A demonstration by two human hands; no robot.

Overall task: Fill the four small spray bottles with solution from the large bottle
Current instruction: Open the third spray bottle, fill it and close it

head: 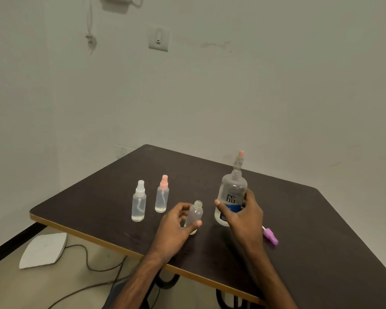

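The left hand grips the small bottle, the right hand the large bottle; level unclear, so tip slowly.

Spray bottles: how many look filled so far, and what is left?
Seemingly done: the white-capped bottle and pink-capped bottle stand capped with clear liquid inside. In hand: the left hand holds the open small bottle, a purple spray top lying nearby, while the right hand grips the uncapped large bottle, upright. Left: filling this one and probably the capped fourth bottle behind.
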